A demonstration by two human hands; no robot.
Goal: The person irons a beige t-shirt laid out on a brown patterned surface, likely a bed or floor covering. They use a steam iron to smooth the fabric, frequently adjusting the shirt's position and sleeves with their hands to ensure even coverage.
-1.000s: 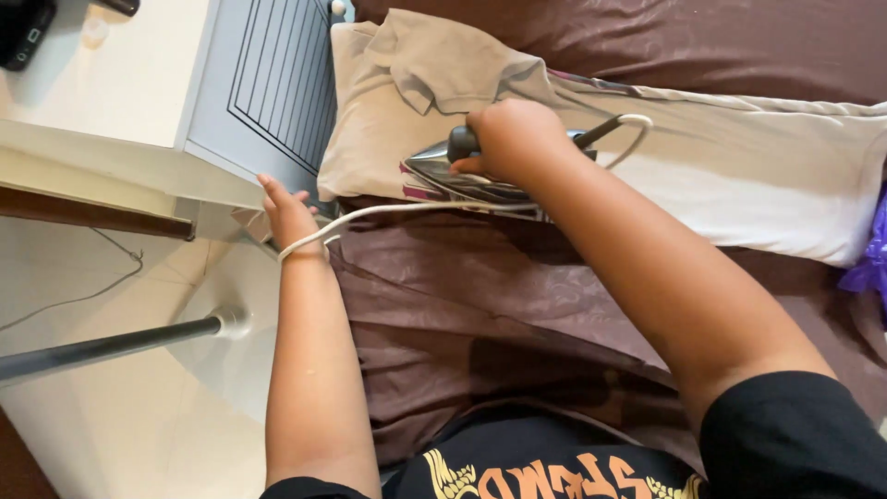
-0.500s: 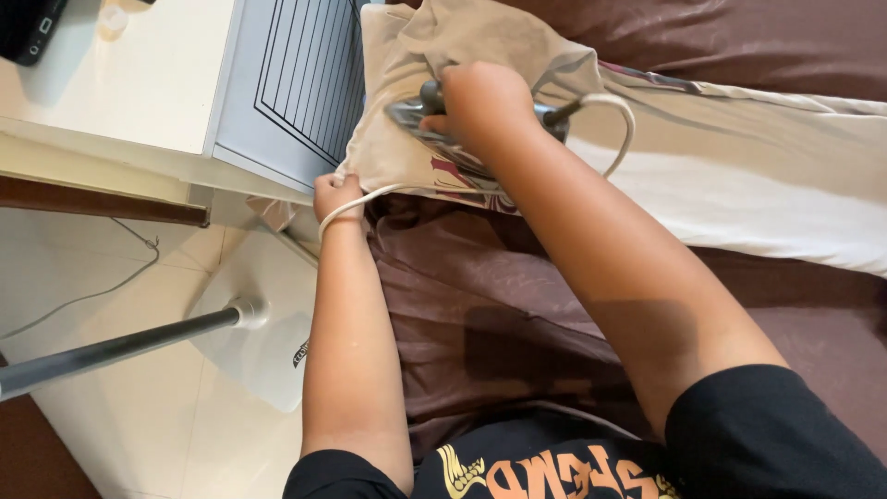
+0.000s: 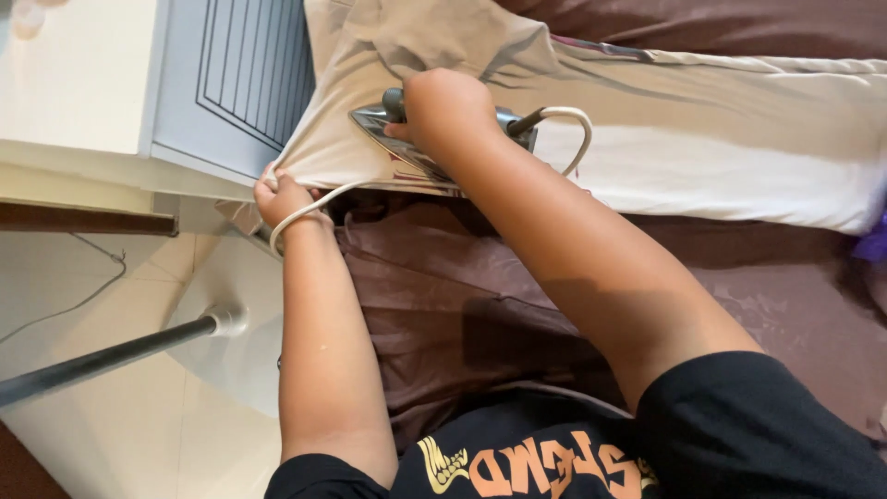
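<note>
My right hand [image 3: 443, 111] has its grip wrapped round the iron [image 3: 388, 129], pressed flat on the beige shirt [image 3: 388, 46] on the bed [image 3: 443, 286]. My left hand [image 3: 282, 199] pinches the shirt's edge, the white cord [image 3: 309, 205] crossing its wrist.

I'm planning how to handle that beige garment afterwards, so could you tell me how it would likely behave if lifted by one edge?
The beige garment would probably hang limp: it already lies in soft folds. It looks thin and light, since the left hand pinches its edge easily. It may slide somewhat on the smooth brown sheet once the iron under the right hand is off it.
</note>
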